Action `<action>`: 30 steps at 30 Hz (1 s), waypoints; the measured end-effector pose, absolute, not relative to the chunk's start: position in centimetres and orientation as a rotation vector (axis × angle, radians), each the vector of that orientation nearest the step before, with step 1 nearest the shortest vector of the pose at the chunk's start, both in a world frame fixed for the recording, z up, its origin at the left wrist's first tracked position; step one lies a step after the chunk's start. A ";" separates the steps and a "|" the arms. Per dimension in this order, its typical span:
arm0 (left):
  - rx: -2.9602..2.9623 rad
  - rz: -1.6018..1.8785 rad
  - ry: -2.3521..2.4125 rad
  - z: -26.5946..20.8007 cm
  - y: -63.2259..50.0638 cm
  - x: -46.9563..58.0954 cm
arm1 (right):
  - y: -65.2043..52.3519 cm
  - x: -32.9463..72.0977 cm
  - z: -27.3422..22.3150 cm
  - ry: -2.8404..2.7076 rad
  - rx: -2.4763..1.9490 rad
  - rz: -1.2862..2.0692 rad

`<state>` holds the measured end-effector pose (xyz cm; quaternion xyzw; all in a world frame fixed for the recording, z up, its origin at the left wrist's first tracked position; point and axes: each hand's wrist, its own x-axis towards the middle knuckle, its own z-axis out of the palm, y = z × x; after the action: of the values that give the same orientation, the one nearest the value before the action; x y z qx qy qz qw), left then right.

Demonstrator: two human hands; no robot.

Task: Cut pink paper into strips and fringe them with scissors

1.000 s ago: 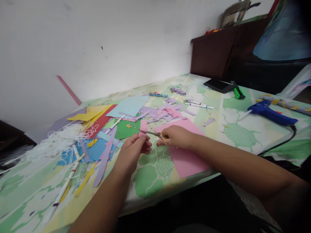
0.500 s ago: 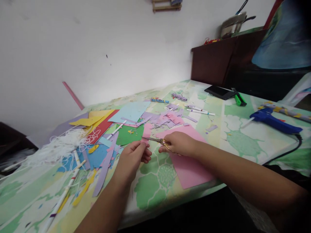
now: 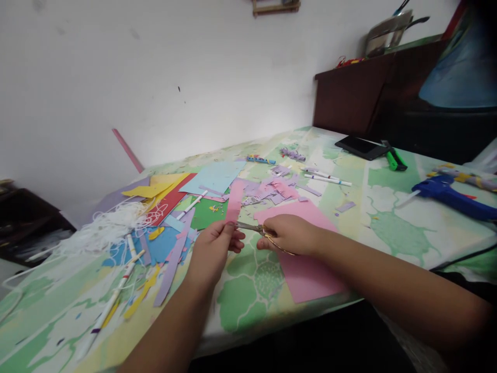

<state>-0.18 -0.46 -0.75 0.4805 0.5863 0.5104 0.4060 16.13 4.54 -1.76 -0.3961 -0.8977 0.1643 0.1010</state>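
Through the head camera I get two bare hands, the left hand [image 3: 213,243] and the right hand [image 3: 291,234], each running through a slim, bare wrist into a smooth forearm. The left forearm [image 3: 176,311] is bare down to the bottom edge of my view. The right forearm [image 3: 373,267] shows at greater length, bare and widening towards the elbow, where deep shadow hides the outline from me. Low in the middle I see a plain black patch [image 3: 318,336], clothing or shadow, I can't tell which.
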 end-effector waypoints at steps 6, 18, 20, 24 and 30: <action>1.410 1.197 1.551 -0.8 -0.9 0.0 | 4.6 16.0 -2.0 -2.671 -1.127 0.514; 1.459 1.196 1.495 -0.5 -1.4 0.2 | 4.6 15.8 -2.0 -2.680 -1.097 0.404; 1.465 1.207 1.480 -0.5 -1.4 0.2 | 4.7 15.8 -2.0 -2.681 -1.094 0.386; 1.457 1.227 1.479 -0.6 -1.4 0.1 | 4.5 15.9 -2.0 -2.666 -1.137 0.405; 1.517 1.172 1.559 -0.7 -1.4 0.2 | 4.1 16.0 -1.7 -2.680 -1.142 0.420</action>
<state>0.24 -1.39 -0.74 0.5799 0.5957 0.4478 0.3292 16.02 4.15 -1.75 -0.3861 -0.9061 0.1419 0.0992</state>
